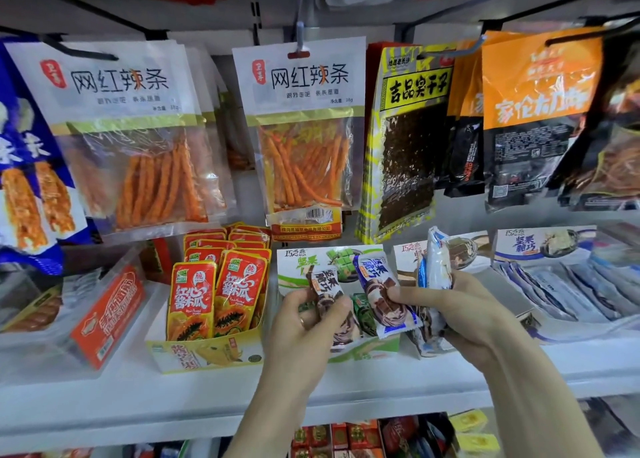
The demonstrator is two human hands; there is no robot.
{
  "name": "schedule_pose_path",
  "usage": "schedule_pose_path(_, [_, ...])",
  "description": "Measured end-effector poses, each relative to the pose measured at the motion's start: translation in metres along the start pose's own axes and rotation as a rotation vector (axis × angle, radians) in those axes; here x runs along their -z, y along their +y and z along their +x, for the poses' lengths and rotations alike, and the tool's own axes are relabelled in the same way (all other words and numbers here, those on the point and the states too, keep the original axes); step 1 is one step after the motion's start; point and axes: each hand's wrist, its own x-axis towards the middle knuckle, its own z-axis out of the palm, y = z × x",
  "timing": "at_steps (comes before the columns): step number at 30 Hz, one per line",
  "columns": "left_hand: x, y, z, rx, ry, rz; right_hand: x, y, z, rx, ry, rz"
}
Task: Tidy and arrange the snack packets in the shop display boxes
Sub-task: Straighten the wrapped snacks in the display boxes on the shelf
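My left hand pinches a small brown-and-white snack packet over the green-and-white display box. My right hand grips a bunch of blue-and-white snack packets, and its fingers also pinch another blue-and-white packet that sticks out to the left. Green packets lie inside the green box, between my hands. Behind my right hand stands a brown-and-white display box, mostly hidden.
A yellow box of red papaya packets stands to the left, an orange box further left. A blue-and-white box of packets fills the right of the white shelf. Large snack bags hang on hooks above.
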Motion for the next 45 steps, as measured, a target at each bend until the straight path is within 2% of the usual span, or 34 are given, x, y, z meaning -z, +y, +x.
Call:
schedule_pose_path(8, [-0.01, -0.002, -0.003, 0.054, -0.077, -0.105, -0.012, 0.004, -0.002, 0.027, 0.008, -0.144])
schedule_pose_path(10, [-0.012, -0.002, -0.004, 0.064, -0.076, -0.12, 0.008, -0.003, -0.005, 0.014, 0.064, -0.134])
schedule_pose_path(13, [-0.021, -0.004, -0.005, 0.061, -0.065, -0.072, 0.055, -0.016, -0.018, 0.037, 0.242, -0.06])
schedule_pose_path(18, [-0.059, -0.001, -0.008, -0.125, -0.149, 0.222, 0.11, -0.026, -0.051, 0.142, 0.458, 0.055])
schedule_pose_path(20, [-0.087, 0.004, -0.006, -0.221, -0.194, 0.365, 0.119, -0.026, -0.059, 0.152, 0.481, 0.092])
schedule_pose_path(25, [-0.167, 0.002, 0.017, -0.359, -0.157, 0.634, 0.132, -0.025, -0.067, 0.149, 0.497, 0.118])
schedule_pose_path(29, [-0.203, -0.01, 0.04, -0.46, -0.171, 0.85, 0.147, -0.019, -0.061, 0.145, 0.532, 0.099])
schedule_pose_path(34, [-0.213, -0.019, 0.049, -0.667, -0.236, 1.091, 0.156, -0.01, -0.049, 0.133, 0.572, 0.051])
schedule_pose_path(38, [-0.203, -0.028, 0.026, -0.87, -0.016, 1.218, 0.161, -0.004, -0.041, 0.138, 0.575, -0.009])
schedule_pose_path(40, [-0.197, -0.039, 0.009, -0.876, 0.018, 1.244, 0.161, -0.003, -0.038, 0.127, 0.567, -0.034])
schedule_pose_path(45, [-0.188, -0.066, 0.003, -0.852, -0.079, 1.353, 0.162, 0.002, -0.029, 0.096, 0.557, 0.015])
